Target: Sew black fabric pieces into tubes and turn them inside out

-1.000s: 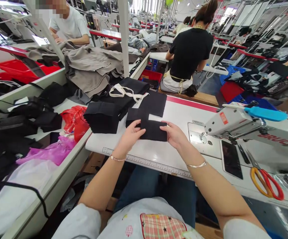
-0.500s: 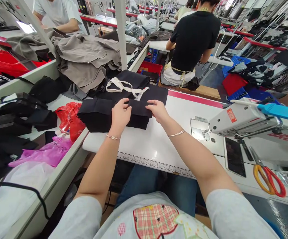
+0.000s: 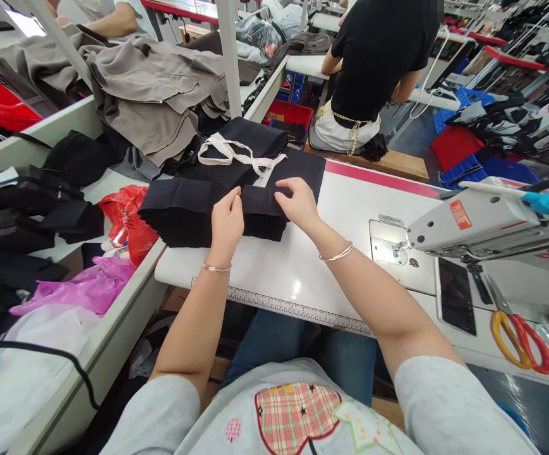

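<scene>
A thick stack of folded black fabric pieces (image 3: pixel 177 212) lies across the left part of the white sewing table (image 3: pixel 324 272). My left hand (image 3: pixel 227 218) is closed at the middle of the stack, thumb and fingers pinching the edge of a black fabric piece (image 3: pixel 258 201). At that piece's right end, my right hand (image 3: pixel 299 203) pinches it between thumb and fingers. Behind the stack rests more folded black cloth (image 3: pixel 255 136), with a white fabric strap (image 3: pixel 229 151) looped on top. The fingertips are partly hidden against the dark cloth.
To the right stand a sewing machine (image 3: pixel 492 221), a phone (image 3: pixel 457 296) and scissors (image 3: pixel 520 335). Grey-brown garments (image 3: pixel 151 95) pile up at the back left, beside a metal post (image 3: pixel 229 63). A side trough (image 3: pixel 113 322) holds plastic bags. A co-worker (image 3: pixel 383 69) sits ahead.
The view has shifted slightly. Both hands stay at the stack; the left fingers have drawn closer together on the black fabric piece, and the right fingers still pinch its right end.
</scene>
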`<action>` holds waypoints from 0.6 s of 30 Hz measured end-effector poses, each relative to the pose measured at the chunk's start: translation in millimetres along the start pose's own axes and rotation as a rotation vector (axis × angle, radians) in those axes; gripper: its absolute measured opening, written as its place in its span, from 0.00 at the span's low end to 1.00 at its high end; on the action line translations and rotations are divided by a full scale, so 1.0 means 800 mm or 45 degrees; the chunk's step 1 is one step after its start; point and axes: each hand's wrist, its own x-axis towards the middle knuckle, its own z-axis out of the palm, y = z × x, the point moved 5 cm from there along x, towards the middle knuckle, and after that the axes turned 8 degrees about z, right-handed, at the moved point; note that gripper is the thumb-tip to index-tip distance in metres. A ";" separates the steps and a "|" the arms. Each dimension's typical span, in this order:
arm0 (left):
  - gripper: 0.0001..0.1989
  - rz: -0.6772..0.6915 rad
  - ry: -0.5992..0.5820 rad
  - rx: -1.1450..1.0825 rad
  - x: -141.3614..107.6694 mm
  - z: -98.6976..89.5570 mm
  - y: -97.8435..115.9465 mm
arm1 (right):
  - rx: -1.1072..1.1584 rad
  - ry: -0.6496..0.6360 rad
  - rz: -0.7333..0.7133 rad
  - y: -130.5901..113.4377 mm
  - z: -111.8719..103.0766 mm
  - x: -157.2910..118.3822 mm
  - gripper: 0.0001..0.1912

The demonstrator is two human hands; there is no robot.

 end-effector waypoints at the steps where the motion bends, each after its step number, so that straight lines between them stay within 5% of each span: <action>1: 0.19 -0.048 0.027 -0.124 -0.004 0.001 -0.008 | -0.050 -0.011 -0.053 -0.010 0.000 0.001 0.15; 7: 0.20 -0.086 0.120 -0.714 -0.025 0.011 -0.042 | -0.210 -0.280 -0.184 -0.045 0.030 0.014 0.19; 18: 0.19 0.053 0.037 -0.664 -0.027 0.010 -0.051 | -0.148 -0.243 -0.125 -0.043 0.056 0.037 0.18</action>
